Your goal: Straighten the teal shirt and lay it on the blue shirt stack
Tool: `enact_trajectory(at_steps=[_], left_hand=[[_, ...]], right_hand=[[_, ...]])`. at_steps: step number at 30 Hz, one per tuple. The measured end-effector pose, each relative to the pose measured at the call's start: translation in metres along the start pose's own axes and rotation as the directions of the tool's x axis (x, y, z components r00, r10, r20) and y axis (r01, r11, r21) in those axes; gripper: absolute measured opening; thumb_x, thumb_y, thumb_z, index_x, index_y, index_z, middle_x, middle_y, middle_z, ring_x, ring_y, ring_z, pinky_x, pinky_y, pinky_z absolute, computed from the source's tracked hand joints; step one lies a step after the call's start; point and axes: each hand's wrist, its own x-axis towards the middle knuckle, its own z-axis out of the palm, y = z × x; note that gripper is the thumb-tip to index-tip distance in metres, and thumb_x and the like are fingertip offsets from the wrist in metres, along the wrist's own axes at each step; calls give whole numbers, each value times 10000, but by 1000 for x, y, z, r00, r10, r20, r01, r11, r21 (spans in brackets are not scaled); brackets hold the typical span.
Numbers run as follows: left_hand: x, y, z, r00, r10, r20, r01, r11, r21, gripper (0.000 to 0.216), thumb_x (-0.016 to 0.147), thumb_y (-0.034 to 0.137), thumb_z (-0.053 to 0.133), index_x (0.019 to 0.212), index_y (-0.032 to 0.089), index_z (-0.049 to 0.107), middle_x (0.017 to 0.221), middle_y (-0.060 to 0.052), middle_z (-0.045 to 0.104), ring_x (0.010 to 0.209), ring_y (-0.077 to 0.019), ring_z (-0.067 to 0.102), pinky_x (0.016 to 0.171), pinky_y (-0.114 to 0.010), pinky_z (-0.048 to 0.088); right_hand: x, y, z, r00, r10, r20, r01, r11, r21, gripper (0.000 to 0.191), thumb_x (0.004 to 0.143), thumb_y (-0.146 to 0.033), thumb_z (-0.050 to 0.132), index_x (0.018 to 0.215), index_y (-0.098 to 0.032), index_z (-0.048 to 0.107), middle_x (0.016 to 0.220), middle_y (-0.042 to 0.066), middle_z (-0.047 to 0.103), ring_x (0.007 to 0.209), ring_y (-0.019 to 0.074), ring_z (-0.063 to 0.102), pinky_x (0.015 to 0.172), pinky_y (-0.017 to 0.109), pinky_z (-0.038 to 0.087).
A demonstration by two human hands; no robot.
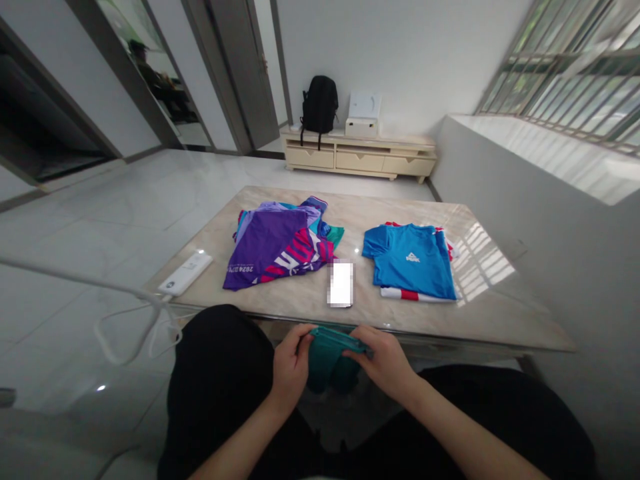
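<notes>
Between my knees, just off the table's near edge, both hands hold a dark green garment (333, 360) that looks bunched or folded and hangs down. My left hand (293, 363) pinches its left upper edge between thumb and fingers. At the other end, my right hand (383, 357) grips the right upper edge the same way. The garment's lower part is in shadow, and its exact kind is unclear. Beyond my hands on the table lie a loose pile of shirts with a purple one (273, 243) on top and a folded blue shirt (413, 257) on a neat stack.
The marble-look table (350, 207) also holds a blurred-out bright rectangle (341, 283) and a white power strip or box (186, 272). A white cable (100, 283) crosses at left. A low cabinet (360, 160) with a black backpack (320, 103) stands by the wall. Someone (155, 80) appears at far left.
</notes>
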Motion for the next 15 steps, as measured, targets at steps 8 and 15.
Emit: enact_trajectory(at_steps=[8,15], left_hand=[[-1,-11,7,997,-64,-41,63,998,-30,283,999,415,524,956,206,709,869,-37,727,819,-211,686,786,-300,540],[-2,6,27,982,-126,-143,105,984,-145,363,1055,459,427,943,196,650,832,-22,679,780,-185,662,731,-268,536]], right_hand=[[-3,-5,-2,998,-50,-26,50,999,10,63,1002,-278,593,980,-228,623,924,40,645,860,208,637,768,290,456],[-7,-13,9,995,-85,-50,88,994,63,120,997,-209,535,1101,-231,592,1043,52,631,951,211,619,842,307,451]])
